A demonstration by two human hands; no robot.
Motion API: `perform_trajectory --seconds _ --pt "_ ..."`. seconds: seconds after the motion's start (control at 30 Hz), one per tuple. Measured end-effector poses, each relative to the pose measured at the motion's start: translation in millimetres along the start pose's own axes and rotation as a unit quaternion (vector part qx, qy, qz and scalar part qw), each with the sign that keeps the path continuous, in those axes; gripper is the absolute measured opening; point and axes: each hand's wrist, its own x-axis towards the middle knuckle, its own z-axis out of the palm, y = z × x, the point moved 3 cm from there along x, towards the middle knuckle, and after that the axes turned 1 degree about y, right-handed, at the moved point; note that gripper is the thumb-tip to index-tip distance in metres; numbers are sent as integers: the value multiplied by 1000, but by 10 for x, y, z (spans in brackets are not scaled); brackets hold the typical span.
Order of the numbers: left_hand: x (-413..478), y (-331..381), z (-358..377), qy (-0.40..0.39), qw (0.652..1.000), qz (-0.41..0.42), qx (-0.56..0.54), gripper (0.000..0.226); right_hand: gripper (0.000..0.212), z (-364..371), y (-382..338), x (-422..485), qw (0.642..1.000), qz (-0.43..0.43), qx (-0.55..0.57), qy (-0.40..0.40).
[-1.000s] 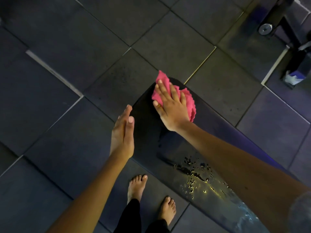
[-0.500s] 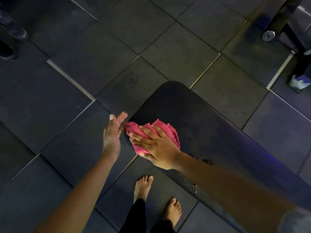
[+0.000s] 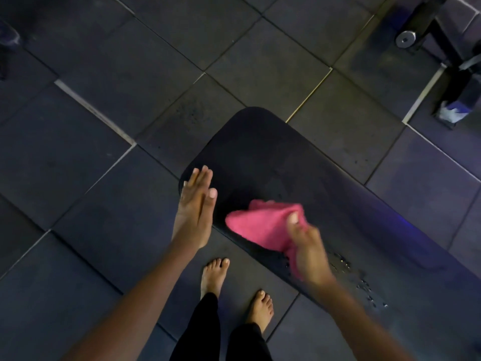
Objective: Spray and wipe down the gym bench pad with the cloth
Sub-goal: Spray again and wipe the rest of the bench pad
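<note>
The black gym bench pad (image 3: pixel 281 162) runs from the centre of the head view toward the lower right. Water droplets (image 3: pixel 364 285) glisten on its near edge. My right hand (image 3: pixel 307 251) grips a bunched pink cloth (image 3: pixel 263 222) and holds it against the pad near its left edge; the hand is motion-blurred. My left hand (image 3: pixel 195 207) is flat with its fingers together and straight, edge-on beside the pad's left edge, holding nothing. No spray bottle is visible.
Dark rubber floor tiles (image 3: pixel 104 178) surround the bench. My bare feet (image 3: pixel 234 290) stand just left of the pad. A black equipment frame with a metal disc (image 3: pixel 406 39) stands at the top right, and a pale crumpled item (image 3: pixel 450 113) lies beside its base.
My right hand swept the cloth from the pad's far end to its left edge, then back right along the near side. My left hand stayed beside the left edge.
</note>
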Motion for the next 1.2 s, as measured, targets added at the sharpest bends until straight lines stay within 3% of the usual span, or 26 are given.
perform_trajectory --seconds 0.1,0.17,0.3,0.37,0.4,0.47,0.5,0.53,0.8,1.0,1.2 --pt "-75 33 137 -25 998 44 49 66 58 -357 -254 125 977 33 17 209" --pt "-113 48 191 -34 994 65 80 65 49 -526 -406 267 966 32 27 256" --pt "-130 69 251 -40 991 75 103 62 55 -589 -519 637 978 -53 -66 189" --pt "-125 68 271 -35 991 74 108 60 69 -474 -385 843 961 -78 -240 114" --pt "-125 66 280 -34 991 73 108 60 72 -381 -252 927 925 -67 -371 53" --pt "-131 59 297 -35 991 73 110 60 72 -237 45 1042 784 -62 -616 -49" --pt "-140 55 308 -38 990 75 114 60 72 -180 128 1053 728 -82 -677 -70" --pt "-151 49 319 -42 989 80 119 60 72 -135 150 1040 701 -100 -702 -74" --pt "-250 120 457 -45 975 99 192 57 60 -165 304 965 720 -88 -689 14" --pt "-386 327 701 -104 948 141 265 56 59 -315 436 717 735 -84 -672 22" --pt "-606 341 882 -146 934 175 274 56 57 -842 692 18 747 -29 -655 114"
